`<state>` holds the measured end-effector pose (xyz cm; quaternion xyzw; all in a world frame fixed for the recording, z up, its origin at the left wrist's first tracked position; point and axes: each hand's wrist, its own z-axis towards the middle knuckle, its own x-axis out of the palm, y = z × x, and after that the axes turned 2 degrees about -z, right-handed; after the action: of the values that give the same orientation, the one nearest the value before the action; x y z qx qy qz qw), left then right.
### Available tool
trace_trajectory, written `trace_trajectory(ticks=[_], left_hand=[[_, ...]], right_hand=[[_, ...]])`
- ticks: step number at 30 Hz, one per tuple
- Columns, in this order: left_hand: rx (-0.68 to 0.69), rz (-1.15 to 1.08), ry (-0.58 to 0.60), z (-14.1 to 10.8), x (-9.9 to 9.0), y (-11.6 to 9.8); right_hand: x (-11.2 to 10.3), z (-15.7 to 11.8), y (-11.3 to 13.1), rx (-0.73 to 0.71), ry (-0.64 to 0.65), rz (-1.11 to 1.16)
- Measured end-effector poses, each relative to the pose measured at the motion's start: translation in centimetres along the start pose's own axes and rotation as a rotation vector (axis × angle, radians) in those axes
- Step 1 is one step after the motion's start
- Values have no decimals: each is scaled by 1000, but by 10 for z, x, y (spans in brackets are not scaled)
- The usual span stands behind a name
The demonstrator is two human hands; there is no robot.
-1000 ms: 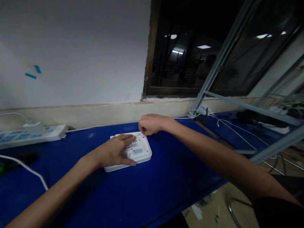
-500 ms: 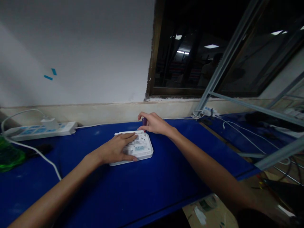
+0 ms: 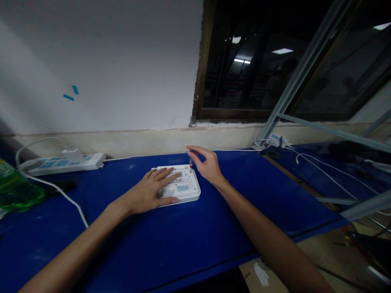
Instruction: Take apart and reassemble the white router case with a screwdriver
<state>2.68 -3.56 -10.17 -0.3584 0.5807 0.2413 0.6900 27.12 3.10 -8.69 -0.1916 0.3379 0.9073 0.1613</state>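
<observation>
A white plastic device housing (image 3: 188,195) with vent holes and a pale label lies flat on the blue table. Across its left part rests my left hand (image 3: 152,187), fingers spread and pressing on the surface. My right hand (image 3: 207,165) is at the far right corner of the housing, its fingers closed around the top of a small screwdriver (image 3: 191,160). The screwdriver stands upright, with its red lower end at that corner; its tip is too small to make out.
A white power strip (image 3: 73,162) with a plugged-in adapter lies at the back left, its cable (image 3: 67,198) curving over the table. A green plastic item (image 3: 21,187) sits at the left edge. On the right, a metal frame (image 3: 293,81) and white cables (image 3: 320,173) stand beyond the table.
My right hand has shifted its fingers up to the top of the screwdriver, baring more of its shaft. My left hand stays on the housing. The view has shifted slightly.
</observation>
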Motion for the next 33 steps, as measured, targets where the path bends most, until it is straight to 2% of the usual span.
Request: trace_trajectory(ticks=[4, 10, 17, 23, 25, 29, 33], left_hand=[[7, 0, -29, 0, 2, 0], [5, 8, -18, -2, 2, -1], [16, 36, -44, -3, 4, -3], [3, 36, -24, -3, 3, -4], [5, 33, -25, -3, 2, -4], [-2, 24, -17, -3, 3, -3], [0, 20, -27, -3, 3, -3]], right_hand=[[-2, -3, -3, -1, -87, -60], [-5, -3, 0, -118, 42, 2], [-5, -3, -6, -48, -46, -55], [-8, -3, -1, -103, 70, 48], [-6, -2, -3, -84, 35, 69], [-5, -2, -5, -52, -51, -28], [-7, -3, 0, -94, 33, -16]])
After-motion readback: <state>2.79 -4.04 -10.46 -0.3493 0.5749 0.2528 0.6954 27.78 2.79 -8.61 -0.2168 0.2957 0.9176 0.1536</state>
